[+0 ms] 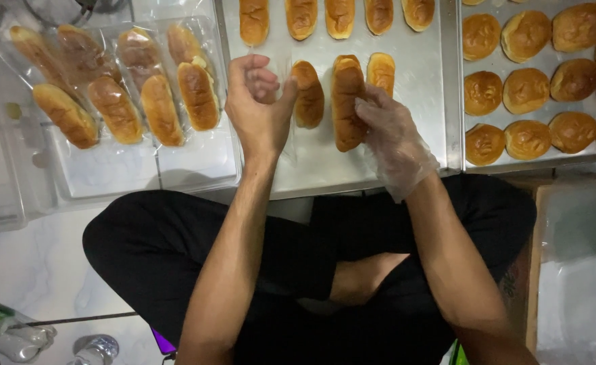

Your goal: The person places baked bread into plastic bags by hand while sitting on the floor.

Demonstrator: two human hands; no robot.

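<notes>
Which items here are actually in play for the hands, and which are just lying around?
In play:
- left hand, pinching a clear bag
- gloved right hand on a long bun
- middle tray
- wrapped buns in the clear tray

Lying about:
- round buns on the right tray
- plastic bottle

the top row of long buns (339,17) is cut off by the upper edge; part of the gripped bun (346,101) is hidden by the gloved right hand (394,142).
</notes>
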